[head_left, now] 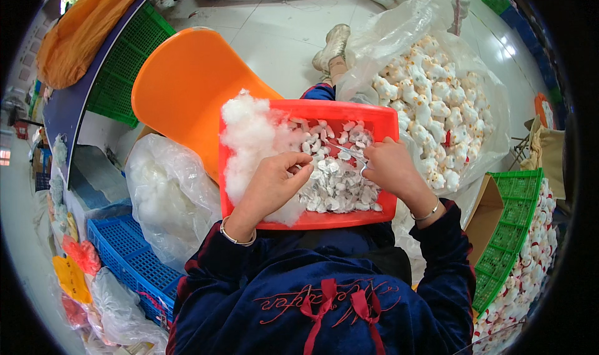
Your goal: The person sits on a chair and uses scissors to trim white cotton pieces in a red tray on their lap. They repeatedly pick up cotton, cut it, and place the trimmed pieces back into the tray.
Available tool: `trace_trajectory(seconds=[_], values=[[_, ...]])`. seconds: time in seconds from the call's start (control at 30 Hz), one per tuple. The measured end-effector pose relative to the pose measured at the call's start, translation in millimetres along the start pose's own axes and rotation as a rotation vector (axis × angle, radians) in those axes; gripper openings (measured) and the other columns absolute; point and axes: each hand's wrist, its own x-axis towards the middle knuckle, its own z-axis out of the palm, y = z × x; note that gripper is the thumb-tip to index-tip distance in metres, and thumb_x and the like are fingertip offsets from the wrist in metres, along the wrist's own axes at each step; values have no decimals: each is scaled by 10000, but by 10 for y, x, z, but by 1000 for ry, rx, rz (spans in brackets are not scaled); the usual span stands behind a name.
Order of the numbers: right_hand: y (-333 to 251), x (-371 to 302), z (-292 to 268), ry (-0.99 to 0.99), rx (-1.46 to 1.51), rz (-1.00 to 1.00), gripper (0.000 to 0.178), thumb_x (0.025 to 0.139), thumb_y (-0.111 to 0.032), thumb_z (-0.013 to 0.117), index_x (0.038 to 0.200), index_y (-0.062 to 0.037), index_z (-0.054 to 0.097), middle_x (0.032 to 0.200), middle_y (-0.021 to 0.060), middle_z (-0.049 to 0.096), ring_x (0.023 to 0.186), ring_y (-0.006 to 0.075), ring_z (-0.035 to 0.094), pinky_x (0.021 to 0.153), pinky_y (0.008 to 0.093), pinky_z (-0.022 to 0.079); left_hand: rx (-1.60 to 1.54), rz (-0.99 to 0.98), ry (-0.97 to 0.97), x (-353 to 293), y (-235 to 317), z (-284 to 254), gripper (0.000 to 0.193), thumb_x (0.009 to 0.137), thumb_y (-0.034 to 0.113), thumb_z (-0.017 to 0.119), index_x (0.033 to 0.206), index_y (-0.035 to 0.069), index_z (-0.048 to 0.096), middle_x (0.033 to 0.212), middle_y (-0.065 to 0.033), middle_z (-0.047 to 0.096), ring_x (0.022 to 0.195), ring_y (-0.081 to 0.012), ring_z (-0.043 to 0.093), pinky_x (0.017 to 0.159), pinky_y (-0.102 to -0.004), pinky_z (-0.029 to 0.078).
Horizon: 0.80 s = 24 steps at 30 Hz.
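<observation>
A red plastic tub (312,221) rests on my lap. White fluffy stuffing (246,143) fills its left side and spills over the rim. Small white fabric pieces (340,183) lie heaped in the right side. My right hand (390,168) grips a slim silver tool with scissor-like handles (343,149), whose tip points left over the pieces; whether it is scissors or forceps I cannot make out. Above the middle of the tub, my left hand (274,183) is closed, thumb and forefinger together. Anything between those fingertips is too small to name.
At the right stands a clear bag of white stuffed pieces (437,111), with a green crate (515,224) nearer me. An orange chair (193,87) sits at the left. Close by are a bag of stuffing (165,193) and a blue crate (131,249).
</observation>
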Motion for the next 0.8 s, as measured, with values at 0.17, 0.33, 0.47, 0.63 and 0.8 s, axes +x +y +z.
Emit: trace_trajectory(seconds=[0.17,0.33,0.47,0.63,0.8], values=[[162,-196,-202,-94,563,-121,315,741,-202,794,990,-21,726,944,142,707,948,329,652,854,406,513,-86,48,69,7,-72,-4,248,943,97,654,1152,-29,694,1009,-110,744,840,-121,685,722,-250,544],[258,-372,-67,-164,876,-259,445,780,-180,841,1155,8,692,1072,155,698,1038,311,659,930,373,507,-348,69,41,10,-119,33,283,946,51,635,1222,-4,661,1047,-52,723,853,-75,651,732,-217,515],[205,-404,-65,-233,1003,-293,434,795,-155,835,1173,4,691,1066,133,700,1034,247,659,921,347,501,-379,169,69,-31,-74,33,287,945,16,598,1228,3,643,1056,-15,691,850,-48,612,727,-205,490],[171,-407,-58,-210,1026,-340,381,797,-99,818,1149,-7,706,1021,102,711,981,205,660,884,324,504,-410,81,19,-81,108,-34,312,909,-27,603,1209,47,651,1084,-29,647,883,-66,594,757,-213,484],[182,-423,-31,-361,1135,-319,353,813,-105,800,1138,0,709,958,72,723,939,153,657,861,305,509,62,562,205,-76,247,74,278,875,-42,652,1125,67,705,1023,-10,609,891,-72,582,685,-220,456]])
